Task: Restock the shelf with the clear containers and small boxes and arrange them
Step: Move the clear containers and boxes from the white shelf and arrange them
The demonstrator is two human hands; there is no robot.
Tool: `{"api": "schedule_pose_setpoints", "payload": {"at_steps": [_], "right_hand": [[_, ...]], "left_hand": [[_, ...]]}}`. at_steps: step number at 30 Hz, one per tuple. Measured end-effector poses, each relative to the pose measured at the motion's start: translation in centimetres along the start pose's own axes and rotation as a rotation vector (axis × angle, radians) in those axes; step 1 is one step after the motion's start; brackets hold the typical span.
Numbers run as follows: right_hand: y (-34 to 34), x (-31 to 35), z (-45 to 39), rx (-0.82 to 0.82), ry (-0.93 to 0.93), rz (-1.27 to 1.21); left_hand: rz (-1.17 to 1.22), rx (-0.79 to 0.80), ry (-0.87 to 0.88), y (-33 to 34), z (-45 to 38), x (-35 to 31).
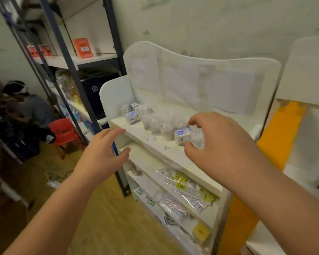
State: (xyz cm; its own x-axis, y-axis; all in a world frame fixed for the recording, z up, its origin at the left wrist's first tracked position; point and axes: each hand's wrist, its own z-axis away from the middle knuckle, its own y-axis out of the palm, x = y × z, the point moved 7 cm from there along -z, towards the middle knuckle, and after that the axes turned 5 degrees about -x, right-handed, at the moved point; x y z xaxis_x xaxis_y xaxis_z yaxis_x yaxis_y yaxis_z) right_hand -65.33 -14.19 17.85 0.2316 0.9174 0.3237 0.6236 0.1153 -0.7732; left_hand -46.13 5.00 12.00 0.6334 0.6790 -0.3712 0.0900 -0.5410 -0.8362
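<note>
Both bare forearms stretched forward; left hand (103,150) spread, fingers loosely apart, empty; right hand (215,142) clawed, thumb opposing curled fingers.

Red chair (64,132): small plastic one, standing on the wooden floor (99,218) just beside the metal rack.
Metal rack (70,61): dark uprights, pale shelves, running along the left wall.
Orange box (82,47): upright on the rack's upper shelf, label facing out.
Red packs (38,50): a blurred row further left on that same shelf.
Dark box (98,92): sits one shelf lower, round logo on its front.
Crouching person (29,105): low on the floor at far left, grey top, beyond the chair.
Power strip (53,183): white, lying on the floor with its cable.
Orange panel (280,137): bright strip at right, between two white units.
</note>
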Motion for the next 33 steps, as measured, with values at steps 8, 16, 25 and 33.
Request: {"api": "schedule_pose_setpoints", "payload": {"at_steps": [8, 16, 25, 33], "right_hand": [[12.0, 5.4, -4.9, 0.08, 0.09, 0.055], [23.8, 7.8, -14.3, 0.111, 0.218, -0.034], [32.9, 6.4, -21.7, 0.074, 0.218, -0.136], [39.3, 6.3, -30.9, 0.049, 0.192, -0.208]], "left_hand": [[0.045, -0.008, 0.05, 1.9, -10.8, 11.1], [0.082, 0.006, 0.098, 1.9, -20.4, 20.3], [0.064, 0.002, 0.126, 6.3, -28.4, 24.7], [-0.014, 0.092, 0.114, 11.4, -35.7, 27.5]]}}
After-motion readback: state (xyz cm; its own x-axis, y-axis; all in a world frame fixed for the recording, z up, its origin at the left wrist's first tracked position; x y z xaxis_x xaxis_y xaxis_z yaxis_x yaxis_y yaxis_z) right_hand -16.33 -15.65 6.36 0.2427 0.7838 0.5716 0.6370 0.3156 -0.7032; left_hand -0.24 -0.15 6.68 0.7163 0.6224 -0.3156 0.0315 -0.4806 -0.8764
